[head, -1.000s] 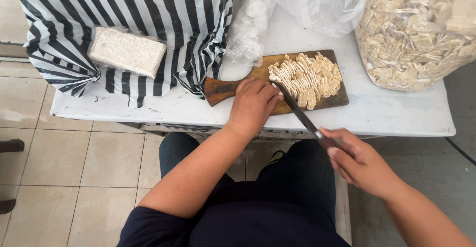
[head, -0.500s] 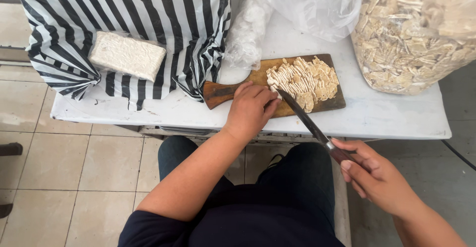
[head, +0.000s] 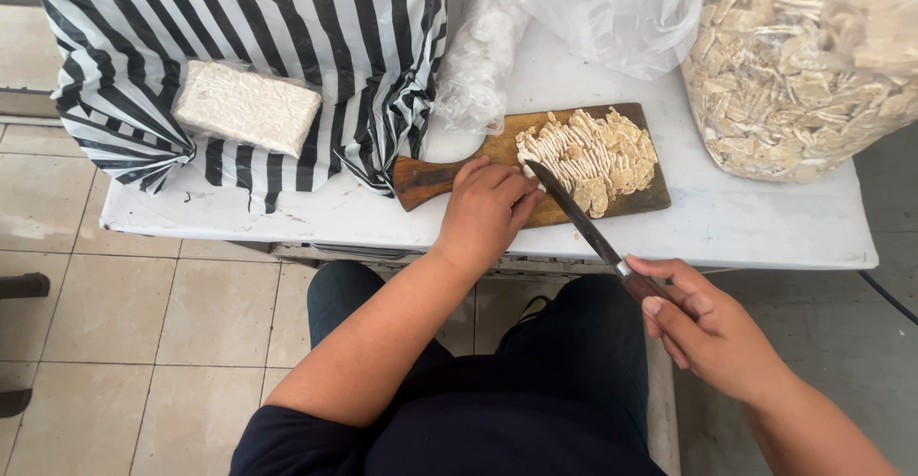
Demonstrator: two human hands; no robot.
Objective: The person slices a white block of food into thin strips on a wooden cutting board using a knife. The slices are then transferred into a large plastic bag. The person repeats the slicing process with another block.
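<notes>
Wooden cutting board (head: 643, 199) lies on the white table (head: 765, 227) as the landmark; pale sliced strips (head: 588, 156) cover its middle. On its near-left edge the left hand (head: 486, 210) rests curled, seemingly empty. Off its near side, the right hand (head: 712, 328) grips the knife (head: 574, 213), tip at the strips. Slicing well likely means keeping knuckles tucked behind the blade.

The left hand (head: 486, 210) lies palm down, fingers curled and close together, knuckles up, its bare forearm stretched forward and slightly right from the body. The right hand (head: 712, 328) sits lower and nearer the body, fingers wrapped in a closed grip, thumb on top, wrist angled inward, forearm entering from the lower right.
</notes>
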